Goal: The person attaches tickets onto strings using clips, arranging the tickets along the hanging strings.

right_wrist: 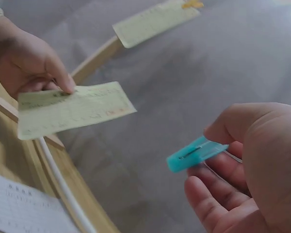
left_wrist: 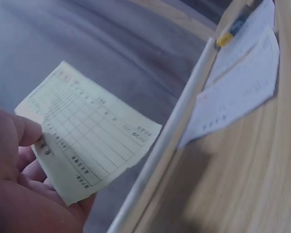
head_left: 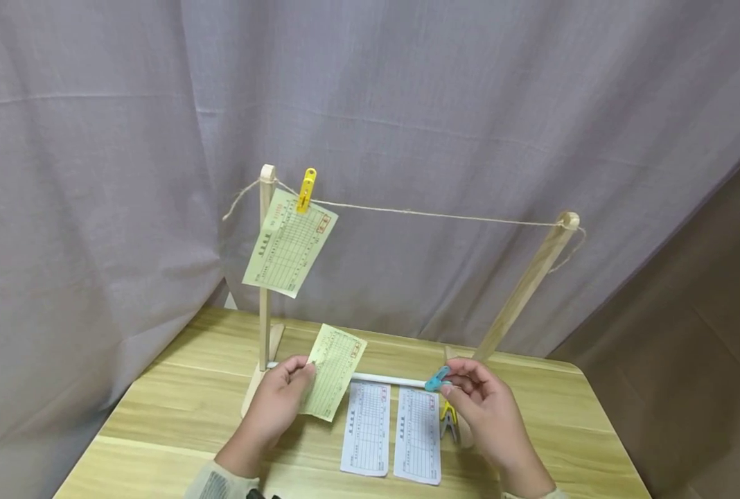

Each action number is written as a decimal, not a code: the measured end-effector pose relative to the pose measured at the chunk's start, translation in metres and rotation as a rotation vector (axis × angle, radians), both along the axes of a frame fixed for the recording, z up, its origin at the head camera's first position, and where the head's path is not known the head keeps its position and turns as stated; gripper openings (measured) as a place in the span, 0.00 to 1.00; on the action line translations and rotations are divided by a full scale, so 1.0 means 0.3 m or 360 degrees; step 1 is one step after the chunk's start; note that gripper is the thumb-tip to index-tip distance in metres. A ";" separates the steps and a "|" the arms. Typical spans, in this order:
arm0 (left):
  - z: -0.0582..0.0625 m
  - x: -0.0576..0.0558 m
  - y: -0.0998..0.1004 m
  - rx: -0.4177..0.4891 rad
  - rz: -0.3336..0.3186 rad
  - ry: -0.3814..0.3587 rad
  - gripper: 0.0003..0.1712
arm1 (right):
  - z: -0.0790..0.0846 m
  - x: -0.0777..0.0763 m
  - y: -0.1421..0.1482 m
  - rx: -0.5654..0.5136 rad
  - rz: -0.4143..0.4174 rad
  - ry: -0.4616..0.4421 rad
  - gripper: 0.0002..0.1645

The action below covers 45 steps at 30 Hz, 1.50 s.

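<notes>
My left hand (head_left: pixel 283 395) pinches a pale green printed slip (head_left: pixel 334 374) by its left edge, thumb on its face. In the left wrist view the slip (left_wrist: pixel 94 136) tilts above a white rod. My right hand (head_left: pixel 488 402) holds a blue clothespin (head_left: pixel 437 379) between thumb and fingers; the right wrist view shows the clothespin (right_wrist: pixel 196 153) pointing toward the slip, apart from it. Above, another green slip (head_left: pixel 290 246) hangs from a twine line (head_left: pixel 407 211), held by a yellow clothespin (head_left: pixel 306 190) near the left post.
Two white printed slips (head_left: pixel 366 430) lie side by side on the wooden table (head_left: pixel 158 416). A yellow clothespin (head_left: pixel 448 414) and a grey one lie by my right hand. The twine runs between two wooden posts (head_left: pixel 526 287), joined low by a white rod (head_left: pixel 389 379). Grey curtain hangs behind.
</notes>
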<state>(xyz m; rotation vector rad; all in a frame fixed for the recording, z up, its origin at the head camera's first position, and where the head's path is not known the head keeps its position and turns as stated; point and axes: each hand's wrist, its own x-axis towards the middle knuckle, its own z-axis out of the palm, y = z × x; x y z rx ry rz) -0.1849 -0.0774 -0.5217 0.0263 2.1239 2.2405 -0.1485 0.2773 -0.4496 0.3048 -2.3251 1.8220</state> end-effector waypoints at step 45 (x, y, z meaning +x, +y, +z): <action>0.395 -0.070 0.091 0.0020 0.0183 0.0469 0.10 | 0.675 -0.087 -0.190 0.0416 0.0104 0.0801 0.19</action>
